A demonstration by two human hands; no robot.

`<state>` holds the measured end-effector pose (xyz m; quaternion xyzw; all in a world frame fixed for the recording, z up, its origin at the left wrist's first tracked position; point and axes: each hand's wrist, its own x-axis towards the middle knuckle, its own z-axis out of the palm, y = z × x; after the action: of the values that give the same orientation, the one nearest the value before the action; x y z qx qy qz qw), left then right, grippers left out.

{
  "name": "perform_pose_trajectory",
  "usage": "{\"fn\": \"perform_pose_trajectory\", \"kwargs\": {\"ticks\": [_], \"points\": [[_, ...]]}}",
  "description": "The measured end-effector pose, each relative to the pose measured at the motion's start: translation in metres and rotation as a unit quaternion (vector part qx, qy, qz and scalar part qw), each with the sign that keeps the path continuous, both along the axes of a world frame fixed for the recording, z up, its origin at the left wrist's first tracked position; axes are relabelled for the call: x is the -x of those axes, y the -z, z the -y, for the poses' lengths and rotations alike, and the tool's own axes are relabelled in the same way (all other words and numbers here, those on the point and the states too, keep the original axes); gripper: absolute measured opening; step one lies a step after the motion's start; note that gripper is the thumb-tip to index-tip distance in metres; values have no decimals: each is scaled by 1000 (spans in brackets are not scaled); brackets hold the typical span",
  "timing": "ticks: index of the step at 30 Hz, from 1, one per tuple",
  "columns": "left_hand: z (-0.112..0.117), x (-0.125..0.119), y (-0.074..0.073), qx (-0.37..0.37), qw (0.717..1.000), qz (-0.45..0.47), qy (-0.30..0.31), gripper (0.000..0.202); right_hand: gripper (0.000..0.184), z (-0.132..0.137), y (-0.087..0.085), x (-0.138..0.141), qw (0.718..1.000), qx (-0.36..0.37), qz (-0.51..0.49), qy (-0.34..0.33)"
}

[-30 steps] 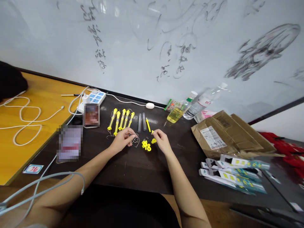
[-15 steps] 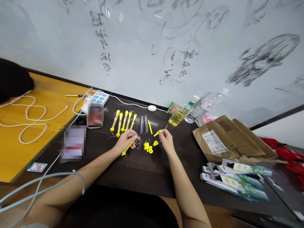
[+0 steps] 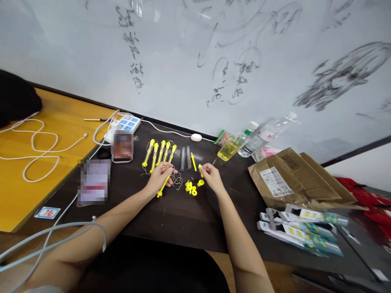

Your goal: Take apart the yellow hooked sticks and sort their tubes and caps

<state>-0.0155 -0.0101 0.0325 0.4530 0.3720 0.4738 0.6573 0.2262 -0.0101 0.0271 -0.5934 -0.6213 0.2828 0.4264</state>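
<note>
My left hand (image 3: 156, 180) is closed around a thin yellow plastic rod (image 3: 163, 188), whose lower end points down toward the table's front. Bent metal wires (image 3: 177, 181) lie just right of those fingers. A small yellow plastic piece (image 3: 200, 167) is pinched in the fingertips of my right hand (image 3: 211, 176). Between the hands sits a small pile of yellow rings and caps (image 3: 190, 188), with one yellow cap (image 3: 200, 182) apart from it. Behind them are two clear tubes (image 3: 185, 158) and another yellow stick (image 3: 193, 162). Several clear tubes with yellow ends (image 3: 154, 158) stand in a row behind my left hand.
Two phones, one dark-screened (image 3: 122, 147), lie left, near a power strip (image 3: 126, 123). Back right are an oil bottle (image 3: 233, 148), a water bottle (image 3: 259, 136) and a brown cardboard package (image 3: 293, 175). Flattened small boxes (image 3: 302, 230) lie nearer. Pale cables (image 3: 61, 236) cross my left forearm.
My right hand has shifted slightly left, and the small yellow piece in it has turned from sideways to more upright. My left hand still grips the rod, nearly in the same place.
</note>
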Motion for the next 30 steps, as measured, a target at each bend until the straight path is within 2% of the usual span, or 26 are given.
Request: {"fn": "perform_pose_trajectory", "kwargs": {"ticks": [2,5,7,9,13,18,22,27,30], "points": [[1,0,-1,6,1000,-3,13,35,24,13,-6,10,993,-13,113,-43],[2,0,1,15,999,6,43,36,19,26,-13,22,955,-30,293,-47],[2,-1,2,23,998,19,57,37,18,29,-15,26,930,-30,365,-42],[2,0,2,33,997,34,66,37,19,30,-16,26,918,-24,394,-45],[2,0,0,56,993,65,76,37,26,30,-21,26,922,-37,385,-27],[3,-1,1,73,987,113,91,34,35,39,-27,47,962,-70,264,18],[3,-2,4,72,978,168,99,32,29,50,-26,73,985,-25,160,-54],[2,-2,5,83,970,205,100,29,20,58,-19,95,978,6,197,-67],[2,-2,3,92,969,209,96,29,18,58,-14,100,981,17,172,-87]]}}
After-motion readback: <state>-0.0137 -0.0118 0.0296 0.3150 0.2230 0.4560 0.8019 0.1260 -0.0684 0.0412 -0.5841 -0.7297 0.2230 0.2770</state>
